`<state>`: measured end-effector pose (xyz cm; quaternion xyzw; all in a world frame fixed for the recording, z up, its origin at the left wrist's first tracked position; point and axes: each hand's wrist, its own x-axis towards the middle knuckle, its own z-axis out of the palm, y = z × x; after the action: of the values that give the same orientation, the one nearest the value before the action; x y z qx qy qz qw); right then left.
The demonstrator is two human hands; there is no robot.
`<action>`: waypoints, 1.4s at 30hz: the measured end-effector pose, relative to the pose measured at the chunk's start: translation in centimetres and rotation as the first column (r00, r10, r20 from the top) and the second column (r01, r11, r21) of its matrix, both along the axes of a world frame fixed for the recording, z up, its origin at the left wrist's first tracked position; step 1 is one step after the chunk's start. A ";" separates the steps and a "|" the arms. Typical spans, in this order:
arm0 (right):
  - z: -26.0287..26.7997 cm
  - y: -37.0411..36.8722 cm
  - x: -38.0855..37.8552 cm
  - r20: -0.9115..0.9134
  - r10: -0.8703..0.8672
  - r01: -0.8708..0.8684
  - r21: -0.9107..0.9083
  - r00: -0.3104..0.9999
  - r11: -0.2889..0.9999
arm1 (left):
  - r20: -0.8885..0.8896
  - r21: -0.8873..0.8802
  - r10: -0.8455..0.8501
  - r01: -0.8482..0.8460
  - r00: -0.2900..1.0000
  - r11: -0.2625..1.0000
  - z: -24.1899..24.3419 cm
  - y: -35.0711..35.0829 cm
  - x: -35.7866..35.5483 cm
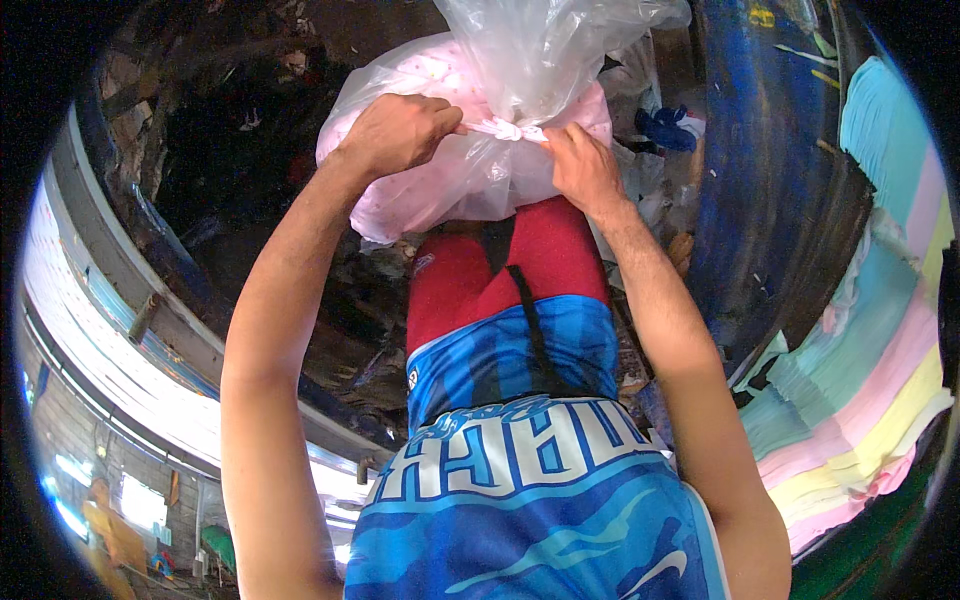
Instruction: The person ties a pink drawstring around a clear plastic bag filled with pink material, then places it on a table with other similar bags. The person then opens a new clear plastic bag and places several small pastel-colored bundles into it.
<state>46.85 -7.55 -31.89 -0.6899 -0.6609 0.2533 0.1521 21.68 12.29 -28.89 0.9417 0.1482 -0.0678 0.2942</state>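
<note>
A clear plastic bag [491, 184] with pink dotted fabric [390, 199] inside stands upright before me, against my legs. Its gathered neck rises into a loose, crumpled plastic top [525, 52]. A pale pink cloth strip [504, 129] is knotted around the neck. My left hand [409, 131] grips one end of this strip, and my right hand [586, 163] pinches the other end just beside the knot. Between the two hands the strip looks taut. The back of the neck is hidden.
Stacked pastel fabric layers [862, 390] lie at the right, beyond a dark blue worn surface [772, 187]. Dark blue cloth [666, 127] and scraps litter the floor beside the bag. A long table edge [172, 315] curves along the left. A person [112, 532] is far off at lower left.
</note>
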 end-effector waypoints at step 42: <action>-1.8 -0.6 -2.1 -0.580 -0.714 0.552 -0.473 0.391 0.687 | 0.040 -0.113 0.705 -0.698 0.708 0.707 -0.7 -10.1 4.8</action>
<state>44.77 -8.16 -33.66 -0.7386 -0.1969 0.4931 0.4154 26.51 2.15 -29.57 0.8024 0.4800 0.0804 0.3455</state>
